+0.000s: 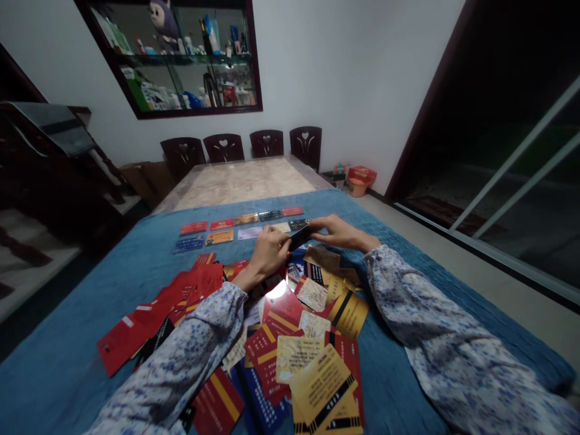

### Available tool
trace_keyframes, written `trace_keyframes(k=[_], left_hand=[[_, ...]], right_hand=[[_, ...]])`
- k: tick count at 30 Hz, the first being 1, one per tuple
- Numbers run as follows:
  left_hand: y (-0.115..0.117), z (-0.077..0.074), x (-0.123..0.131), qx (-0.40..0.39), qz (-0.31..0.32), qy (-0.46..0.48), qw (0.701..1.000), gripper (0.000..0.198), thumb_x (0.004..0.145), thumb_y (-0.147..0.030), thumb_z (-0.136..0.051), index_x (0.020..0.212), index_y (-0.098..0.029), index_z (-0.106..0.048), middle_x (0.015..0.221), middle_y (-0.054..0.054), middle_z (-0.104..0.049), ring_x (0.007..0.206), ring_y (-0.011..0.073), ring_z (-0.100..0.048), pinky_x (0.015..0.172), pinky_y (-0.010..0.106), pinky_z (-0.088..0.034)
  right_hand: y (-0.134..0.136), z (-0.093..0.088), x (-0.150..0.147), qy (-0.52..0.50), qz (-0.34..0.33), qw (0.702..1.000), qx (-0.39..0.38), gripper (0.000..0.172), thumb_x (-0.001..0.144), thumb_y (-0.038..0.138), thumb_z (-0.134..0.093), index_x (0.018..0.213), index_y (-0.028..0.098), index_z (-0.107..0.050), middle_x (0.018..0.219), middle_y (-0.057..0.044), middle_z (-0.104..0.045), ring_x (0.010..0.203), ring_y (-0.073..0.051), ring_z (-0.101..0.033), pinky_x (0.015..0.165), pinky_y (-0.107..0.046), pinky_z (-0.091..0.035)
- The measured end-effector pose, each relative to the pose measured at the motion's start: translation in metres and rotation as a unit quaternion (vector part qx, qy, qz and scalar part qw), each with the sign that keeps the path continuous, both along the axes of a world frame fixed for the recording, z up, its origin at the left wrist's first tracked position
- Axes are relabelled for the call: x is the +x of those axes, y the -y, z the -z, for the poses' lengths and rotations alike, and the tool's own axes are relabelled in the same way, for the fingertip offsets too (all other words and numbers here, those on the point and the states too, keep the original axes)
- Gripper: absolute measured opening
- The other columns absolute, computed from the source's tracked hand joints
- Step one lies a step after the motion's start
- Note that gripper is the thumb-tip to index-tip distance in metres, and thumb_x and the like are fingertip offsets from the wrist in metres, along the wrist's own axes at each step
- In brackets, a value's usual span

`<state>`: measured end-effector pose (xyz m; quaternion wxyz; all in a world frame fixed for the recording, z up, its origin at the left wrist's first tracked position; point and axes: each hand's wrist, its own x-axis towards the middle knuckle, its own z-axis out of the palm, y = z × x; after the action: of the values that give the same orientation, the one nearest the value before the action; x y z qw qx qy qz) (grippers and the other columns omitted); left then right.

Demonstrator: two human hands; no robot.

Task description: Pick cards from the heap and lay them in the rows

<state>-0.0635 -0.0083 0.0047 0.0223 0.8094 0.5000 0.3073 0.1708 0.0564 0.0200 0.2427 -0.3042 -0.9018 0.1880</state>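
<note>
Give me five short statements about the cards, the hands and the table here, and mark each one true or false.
1. Both hands, left hand and right hand, hold one dark card. True.
2. The cloth under the cards is red. False: it is blue.
3. Two neat rows of cards lie beyond the hands. True.
4. The loose pile holds only black cards. False: red, gold and blue ones too.
5. Four chairs stand at the far end. True.
</note>
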Motion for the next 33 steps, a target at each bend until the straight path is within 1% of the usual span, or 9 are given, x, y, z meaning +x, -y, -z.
trace_keyframes(k=[8, 10, 13, 17, 21, 23, 27, 30, 33], left_hand=[[0.0, 0.001, 0.0, -0.023, 0.0, -0.037, 0.999, 0.028, 0.093, -0.02, -0.056, 0.07, -0.019, -0.073, 0.075, 0.007, -0.069, 0.093, 0.0238, -0.054, 0.086, 0.038, -0.047], [0.0, 0.002, 0.0, -0.021, 0.0, -0.036, 0.999, 0.027, 0.093, -0.02, -0.056, 0.072, -0.019, -0.074, 0.077, 0.007, -0.07, 0.094, 0.0244, -0.055, 0.087, 0.039, -0.048], [-0.001, 0.003, -0.001, -0.001, -0.009, -0.014, 1.0, 0.023, 0.093, -0.019, -0.056, 0.083, -0.019, -0.077, 0.086, 0.008, -0.074, 0.096, 0.025, -0.056, 0.09, 0.041, -0.049], [-0.001, 0.002, -0.002, 0.034, -0.029, 0.024, 0.999, 0.023, 0.093, -0.016, -0.055, 0.098, -0.019, -0.077, 0.098, 0.008, -0.076, 0.099, 0.0242, -0.058, 0.092, 0.041, -0.05], [0.0, 0.0, -0.002, 0.063, -0.043, 0.051, 0.996, 0.025, 0.091, -0.012, -0.055, 0.105, -0.018, -0.075, 0.099, 0.008, -0.075, 0.099, 0.0239, -0.06, 0.092, 0.04, -0.05], [0.001, 0.0, -0.001, 0.068, -0.036, 0.062, 0.995, 0.024, 0.09, -0.012, -0.057, 0.106, -0.019, -0.073, 0.098, 0.007, -0.075, 0.099, 0.0236, -0.06, 0.092, 0.04, -0.051], [0.003, 0.005, 0.003, 0.07, -0.01, 0.08, 0.994, 0.021, 0.087, -0.012, -0.063, 0.105, -0.019, -0.071, 0.095, 0.006, -0.074, 0.098, 0.024, -0.061, 0.091, 0.04, -0.051], [0.003, 0.009, 0.006, 0.06, -0.004, 0.081, 0.995, 0.017, 0.086, -0.01, -0.064, 0.1, -0.019, -0.07, 0.095, 0.006, -0.073, 0.098, 0.0242, -0.061, 0.091, 0.04, -0.05], [0.003, 0.011, 0.007, 0.038, -0.001, 0.079, 0.996, 0.013, 0.086, -0.01, -0.063, 0.094, -0.019, -0.068, 0.093, 0.005, -0.071, 0.098, 0.0236, -0.061, 0.092, 0.039, -0.049]], right_hand=[[0.003, -0.003, -0.004, -0.063, 0.017, 0.997, 0.042, 0.018, 0.09, 0.032, -0.058, 0.093, 0.017, -0.068, 0.09, -0.006, -0.074, 0.085, -0.02, -0.067, 0.082, -0.031, -0.051], [0.005, -0.004, -0.006, -0.075, 0.02, 0.996, 0.054, 0.019, 0.091, 0.033, -0.057, 0.096, 0.017, -0.067, 0.09, -0.006, -0.073, 0.085, -0.02, -0.066, 0.082, -0.031, -0.051], [0.005, -0.005, -0.009, -0.078, 0.031, 0.993, 0.086, 0.02, 0.093, 0.033, -0.057, 0.101, 0.018, -0.068, 0.093, -0.007, -0.073, 0.084, -0.02, -0.064, 0.081, -0.031, -0.049], [0.003, -0.005, -0.011, -0.04, 0.047, 0.989, 0.132, 0.023, 0.094, 0.026, -0.056, 0.11, 0.017, -0.07, 0.1, -0.011, -0.073, 0.09, -0.023, -0.06, 0.082, -0.034, -0.046], [0.001, -0.004, -0.013, 0.015, 0.048, 0.984, 0.169, 0.026, 0.094, 0.021, -0.057, 0.116, 0.019, -0.072, 0.103, -0.011, -0.075, 0.093, -0.025, -0.057, 0.084, -0.036, -0.042], [0.001, -0.003, -0.013, 0.039, 0.043, 0.98, 0.188, 0.027, 0.095, 0.02, -0.058, 0.117, 0.02, -0.073, 0.103, -0.011, -0.076, 0.094, -0.026, -0.055, 0.083, -0.037, -0.04], [0.004, 0.0, -0.016, 0.06, 0.025, 0.968, 0.243, 0.023, 0.096, 0.021, -0.059, 0.113, 0.021, -0.074, 0.097, -0.01, -0.076, 0.093, -0.026, -0.052, 0.079, -0.037, -0.036], [0.007, 0.002, -0.019, 0.08, 0.011, 0.955, 0.285, 0.019, 0.098, 0.025, -0.06, 0.109, 0.021, -0.075, 0.094, -0.011, -0.076, 0.094, -0.025, -0.05, 0.078, -0.037, -0.032], [0.008, 0.006, -0.024, 0.09, 0.005, 0.949, 0.304, 0.019, 0.1, 0.028, -0.059, 0.103, 0.02, -0.076, 0.09, -0.011, -0.074, 0.094, -0.025, -0.05, 0.079, -0.037, -0.031]])
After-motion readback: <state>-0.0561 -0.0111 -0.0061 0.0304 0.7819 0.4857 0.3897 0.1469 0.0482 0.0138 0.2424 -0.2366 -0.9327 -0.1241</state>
